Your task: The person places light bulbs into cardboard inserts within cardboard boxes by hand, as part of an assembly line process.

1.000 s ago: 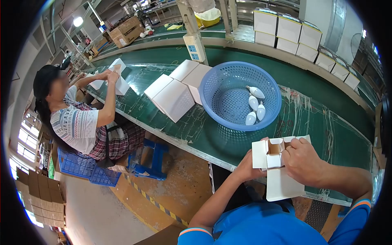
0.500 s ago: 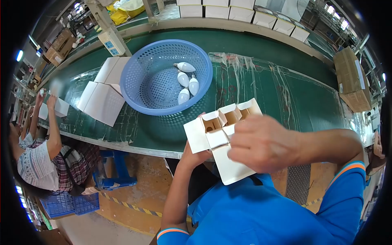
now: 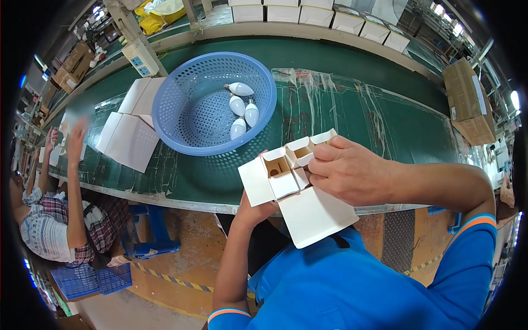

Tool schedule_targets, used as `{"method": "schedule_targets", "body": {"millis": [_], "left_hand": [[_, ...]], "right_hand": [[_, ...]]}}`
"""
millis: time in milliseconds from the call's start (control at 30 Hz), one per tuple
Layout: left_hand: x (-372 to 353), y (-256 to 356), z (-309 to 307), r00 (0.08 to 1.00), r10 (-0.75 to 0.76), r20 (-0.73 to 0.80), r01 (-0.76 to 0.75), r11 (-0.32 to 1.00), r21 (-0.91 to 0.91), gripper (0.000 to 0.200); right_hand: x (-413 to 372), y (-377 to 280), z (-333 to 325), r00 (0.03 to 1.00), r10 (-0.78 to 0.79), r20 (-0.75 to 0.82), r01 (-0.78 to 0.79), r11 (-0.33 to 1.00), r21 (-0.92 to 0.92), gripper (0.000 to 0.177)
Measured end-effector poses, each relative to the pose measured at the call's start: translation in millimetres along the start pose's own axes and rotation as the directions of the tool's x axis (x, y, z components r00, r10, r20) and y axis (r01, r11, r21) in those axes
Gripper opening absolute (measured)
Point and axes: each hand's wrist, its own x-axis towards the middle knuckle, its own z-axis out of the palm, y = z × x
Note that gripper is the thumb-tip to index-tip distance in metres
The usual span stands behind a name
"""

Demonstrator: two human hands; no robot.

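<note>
My left hand (image 3: pixel 253 211) grips an opened white carton (image 3: pixel 317 216) from its left side and underneath, with part of the fingers hidden behind it. Its lid flaps hang outward, and small compartments with raised flaps show inside. Over the carton's right part, my right hand (image 3: pixel 350 171) is closed, fingertips pinched together at the compartments; whatever lies between them is hidden. Beyond the carton, a blue perforated basket (image 3: pixel 159 113) stands on the green table, holding several white candle-shaped bulbs (image 3: pixel 237 105) on its right side.
Two open white boxes (image 3: pixel 129 140) stand left of the basket. Along the back shelf runs a row of white boxes (image 3: pixel 316 16). A brown cardboard box (image 3: pixel 467 102) sits at the far right. At the left, a co-worker (image 3: pixel 49 231) sits by a blue stool (image 3: pixel 148 234).
My right hand has gone from a blurred fist above the carton to a pinch at its right compartments, uncovering more of the front flap. The view has shifted slightly.
</note>
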Motion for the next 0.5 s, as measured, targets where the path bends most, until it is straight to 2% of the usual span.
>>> {"method": "schedule_targets", "body": {"millis": [133,200,233,333,400,433,500], "left_hand": [[-0.4,5.2,-1.3,1.0,0.016,-0.005,-0.016,0.999,-0.043,0.102],[0.5,0.3,0.5,1.0,0.014,-0.001,-0.014,0.999,-0.044,0.101],[1.3,-3.4,1.2,1.0,0.015,-0.001,-0.015,0.999,-0.047,0.101],[3.3,-12.4,2.8,0.997,0.076,0.004,-0.076,0.996,0.054,0.098],[3.5,-9.7,1.4,0.996,0.088,0.009,-0.089,0.988,0.129,0.095],[2.8,-4.7,0.1,0.996,0.085,0.004,-0.085,0.987,0.134,0.095],[1.8,7.7,-2.1,0.998,0.059,0.008,-0.059,0.998,-0.003,0.093]], "right_hand": [[8.8,-0.7,0.0,1.0,0.01,-0.019,-0.01,0.999,-0.041,0.009],[8.4,2.4,1.6,0.992,0.043,-0.121,-0.031,0.995,0.099,0.015],[8.7,2.0,3.7,0.992,0.043,-0.119,-0.031,0.995,0.098,0.015],[13.1,-1.5,5.4,0.987,0.09,-0.132,-0.086,0.996,0.039,0.016],[22.4,-3.9,1.1,0.993,0.099,0.06,-0.099,0.995,-0.002,0.013],[26.2,-3.4,-0.6,0.994,0.094,0.055,-0.094,0.996,0.0,0.013],[34.4,-0.8,-3.8,0.966,0.114,0.231,-0.124,0.992,0.032,0.008]]}}
